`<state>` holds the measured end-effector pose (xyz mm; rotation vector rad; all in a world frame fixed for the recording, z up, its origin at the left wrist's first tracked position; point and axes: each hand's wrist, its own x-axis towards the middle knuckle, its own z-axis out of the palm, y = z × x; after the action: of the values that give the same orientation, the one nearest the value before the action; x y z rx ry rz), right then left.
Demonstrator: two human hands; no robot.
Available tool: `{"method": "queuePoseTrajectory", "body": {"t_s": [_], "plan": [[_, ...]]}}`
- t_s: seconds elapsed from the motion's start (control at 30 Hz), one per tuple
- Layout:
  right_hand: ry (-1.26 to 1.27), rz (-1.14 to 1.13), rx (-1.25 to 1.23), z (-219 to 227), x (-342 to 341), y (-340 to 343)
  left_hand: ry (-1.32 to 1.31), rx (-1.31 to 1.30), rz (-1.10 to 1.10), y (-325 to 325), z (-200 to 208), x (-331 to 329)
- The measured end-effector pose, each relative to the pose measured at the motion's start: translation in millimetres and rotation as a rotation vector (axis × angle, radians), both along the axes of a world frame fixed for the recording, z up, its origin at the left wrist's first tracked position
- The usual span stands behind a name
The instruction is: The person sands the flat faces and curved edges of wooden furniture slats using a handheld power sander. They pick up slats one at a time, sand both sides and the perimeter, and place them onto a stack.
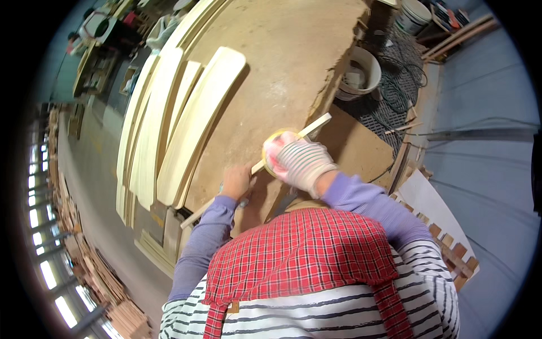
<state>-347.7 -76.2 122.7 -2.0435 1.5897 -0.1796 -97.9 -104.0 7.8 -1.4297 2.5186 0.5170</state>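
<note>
Gloved hand presses a round pad to a slim strip

In the head view, the wooden strip (258,167) lies slantwise across the near corner of the workbench (271,68). The left hand (236,182) is closed on it, fingers partly hidden. The right hand (299,161), in a striped glove, cups a yellow-rimmed round pad (276,135) against the strip farther along.

The step in hand looks like rubbing or smoothing the strip's surface. The next move likely calls for a firm left grip and even pressure as the pad travels lengthwise.

The strip's upper right end juts past the bench's ragged edge, over a lower brown panel (358,147), so that end seems unsupported and could flex. Open bench top lies ahead of the hands; pale boards (203,121) crowd the left. To the right, a white bucket (370,70) stands beyond the edge.
</note>
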Motion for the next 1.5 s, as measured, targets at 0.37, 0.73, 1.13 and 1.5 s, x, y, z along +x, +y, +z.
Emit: {"method": "queuePoseTrajectory", "body": {"t_s": [0.37,0.73,1.13,1.5], "plan": [[-0.044,-0.253,-0.029,-44.2,-93.7,47.0,0.075,-0.257,-0.071,58.2,-23.7,-12.7],[-0.845,-0.361,0.68,-133.8,-223.1,-62.8,-0.026,-0.243,-0.04,62.3,-22.4,-16.9],[-0.699,-0.248,0.745,-90.2,-215.5,-73.0,0.03,-0.293,-0.049,58.3,-21.9,-20.4],[-0.059,-0.129,-0.249,-62.6,-38.2,39.5,-0.016,0.072,-0.01,-11.0,-8.4,-2.1]]}}
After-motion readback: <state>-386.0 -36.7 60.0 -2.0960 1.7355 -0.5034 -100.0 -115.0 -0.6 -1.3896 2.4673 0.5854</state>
